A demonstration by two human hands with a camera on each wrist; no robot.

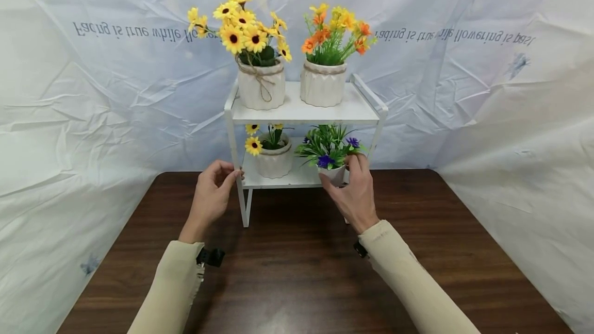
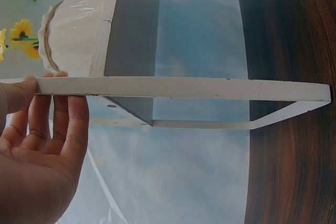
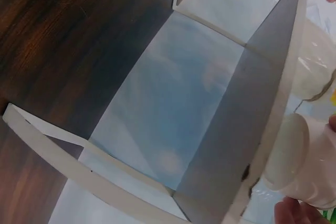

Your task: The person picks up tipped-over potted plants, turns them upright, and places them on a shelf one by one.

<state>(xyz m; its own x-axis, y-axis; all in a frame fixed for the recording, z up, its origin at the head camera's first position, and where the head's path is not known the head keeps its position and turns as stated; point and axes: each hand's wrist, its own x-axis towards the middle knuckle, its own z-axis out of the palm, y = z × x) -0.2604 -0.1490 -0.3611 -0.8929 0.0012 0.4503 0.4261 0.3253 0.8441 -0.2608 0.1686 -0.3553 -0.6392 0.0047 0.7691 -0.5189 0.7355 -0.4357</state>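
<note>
A two-tier white shelf (image 1: 297, 115) stands on the dark wooden table (image 1: 287, 272). My left hand (image 1: 211, 195) grips its front left post, thumb on one side and fingers round the other; the left wrist view shows this post (image 2: 178, 87) closely. My right hand (image 1: 356, 195) holds a small white pot (image 1: 332, 175) with green leaves and purple flowers (image 1: 326, 161), thumb and fingers on opposite sides, at the front right of the lower tier. In the right wrist view the pot (image 3: 310, 156) leans, its round base showing beside the shelf edge.
On the upper tier stand a white pot of yellow sunflowers (image 1: 262, 86) and a white pot of orange and yellow flowers (image 1: 323, 85). Another sunflower pot (image 1: 275, 161) is on the lower tier, left. A pale printed cloth (image 1: 139, 92) hangs behind and at both sides.
</note>
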